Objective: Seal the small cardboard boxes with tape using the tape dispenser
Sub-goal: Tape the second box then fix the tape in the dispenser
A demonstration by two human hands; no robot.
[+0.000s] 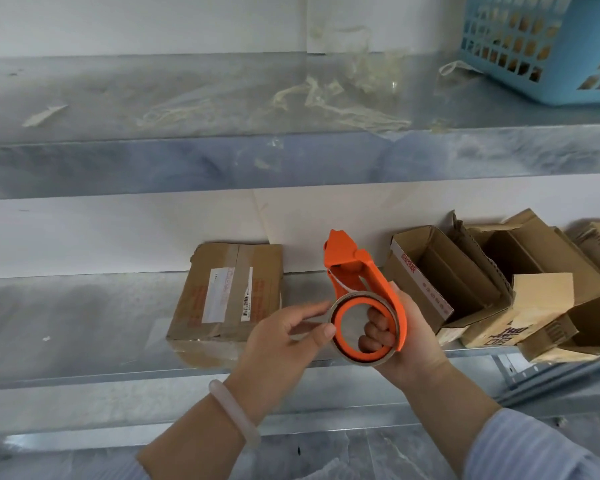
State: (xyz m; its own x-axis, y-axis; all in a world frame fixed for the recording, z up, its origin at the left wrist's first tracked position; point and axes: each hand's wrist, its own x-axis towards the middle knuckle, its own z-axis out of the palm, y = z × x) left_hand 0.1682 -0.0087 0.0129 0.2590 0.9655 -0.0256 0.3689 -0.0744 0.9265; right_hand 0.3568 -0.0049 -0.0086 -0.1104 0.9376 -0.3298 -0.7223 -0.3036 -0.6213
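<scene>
Right sleeve: we enter first the pale blue striped cloth sleeve (534, 448), lower right corner of the frame, nearest the lens.
Left wrist: we note a translucent white bangle (234, 414), lower centre.
Left hand: left hand (284, 337), centre of the frame, fingers nearly straight and spread. We see thumb tip and forefinger tip resting against the left rim of the tape roll, clasping nothing.
Right hand: right hand (409, 337), right of centre. We see its fingers passed through the hub and curled tight round the dispenser's ring.
Dispenser: orange plastic tape dispenser (361, 268), held in the air in front of the lower shelf, centre of the frame, its cutter end pointing up and left.
Tape: roll of brownish clear tape (364, 362), seated on the dispenser's orange hub.
Sealed stock: we count one flat brown cardboard box (229, 292), taped shut, with white labels, on the lower shelf left of the dispenser.
Open stock: we log a cluster of small brown cardboard boxes with flaps open (444, 278), on the lower shelf, right side of the frame; exact count unclear to us.
Lower shelf: grey metal shelf (66, 323), middle band.
Upper shelf: grey metal shelf above (187, 161), bearing pale scraps of used tape (326, 102).
Basket: light blue plastic lattice basket (548, 46), upper right corner, on the upper shelf.
</scene>
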